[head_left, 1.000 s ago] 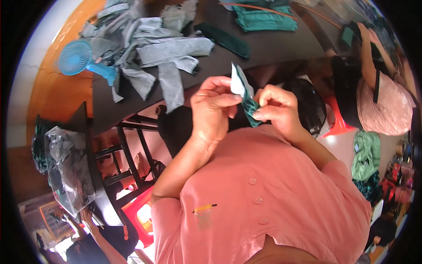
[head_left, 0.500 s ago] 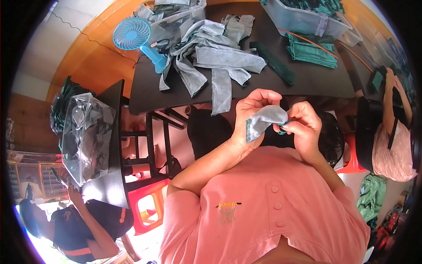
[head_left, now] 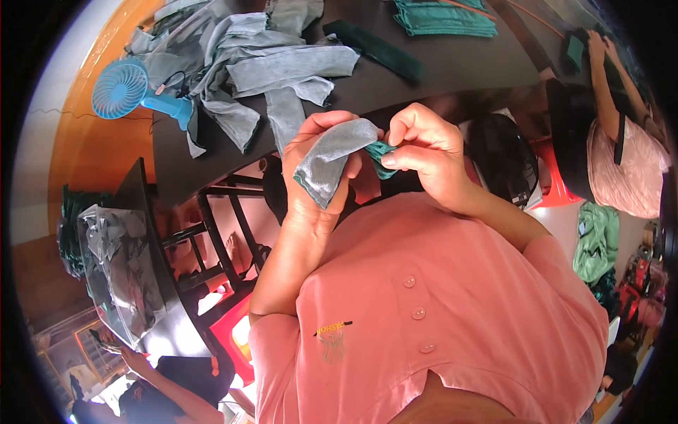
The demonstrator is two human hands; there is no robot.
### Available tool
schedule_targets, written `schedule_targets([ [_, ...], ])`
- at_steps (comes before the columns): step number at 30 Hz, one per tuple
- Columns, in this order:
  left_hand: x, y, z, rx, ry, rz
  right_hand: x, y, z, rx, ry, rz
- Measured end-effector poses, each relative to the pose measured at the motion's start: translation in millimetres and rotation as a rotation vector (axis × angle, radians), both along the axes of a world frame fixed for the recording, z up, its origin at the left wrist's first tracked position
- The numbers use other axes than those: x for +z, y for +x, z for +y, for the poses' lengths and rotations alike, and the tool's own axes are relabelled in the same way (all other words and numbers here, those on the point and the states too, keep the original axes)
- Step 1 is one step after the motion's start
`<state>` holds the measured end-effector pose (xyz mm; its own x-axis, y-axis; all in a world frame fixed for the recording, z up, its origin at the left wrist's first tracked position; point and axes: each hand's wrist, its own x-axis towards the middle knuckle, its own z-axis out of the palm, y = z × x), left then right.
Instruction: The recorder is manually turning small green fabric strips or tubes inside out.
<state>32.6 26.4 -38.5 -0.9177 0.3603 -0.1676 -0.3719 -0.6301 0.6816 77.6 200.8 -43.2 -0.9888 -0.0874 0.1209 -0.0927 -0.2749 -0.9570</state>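
My left hand [head_left: 300,152] is closed around a fabric strip [head_left: 337,157], whose grey side drapes over the fingers. At its right end the strip shows green, and there my right hand [head_left: 429,157] pinches it between thumb and forefinger. Both hands are above my lap, just short of the table edge. Beyond them on the dark table [head_left: 487,63] lies a loose heap of grey fabric strips [head_left: 293,67], one hanging over the edge. A dark green strip [head_left: 374,51] lies beside the heap.
A blue handheld fan [head_left: 119,88] lies left of the heap. Folded green pieces [head_left: 445,18] are stacked at the back. At left, a clear bin [head_left: 120,261] holds grey fabric. People work at left [head_left: 169,389] and right [head_left: 628,166]. A black fan [head_left: 501,155] stands beyond my right forearm.
The view has shifted, so the table and heap appear farther up and left. More green shows at the strip's right end, and my right hand is slightly farther from my left.
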Motion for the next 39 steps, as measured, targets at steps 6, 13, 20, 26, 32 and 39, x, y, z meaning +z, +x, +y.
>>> schedule_targets([
  [6, 0, 11, 5, 0.013, -0.086, -0.101, -5, 13, 3, -0.078, 0.281, 0.158],
  [13, 8, 16, 25, -0.051, -0.329, 0.003, -2, -17, 16, -0.23, 0.587, 0.668],
  [20, 6, 18, 42, -0.077, -0.388, 0.026, -15, -6, 24, -0.254, -0.119, -0.109],
  [26, -17, 20, 47, -0.039, -0.473, 0.093, -17, 3, 25, -0.236, -0.236, -0.102],
  [32, -15, 26, 59, 0.037, -0.384, 0.207, -9, 9, 26, -0.253, -0.232, -0.062],
  [39, -24, 31, 60, 0.188, -0.41, 0.529, -13, 8, 31, -0.193, -0.333, -0.356],
])
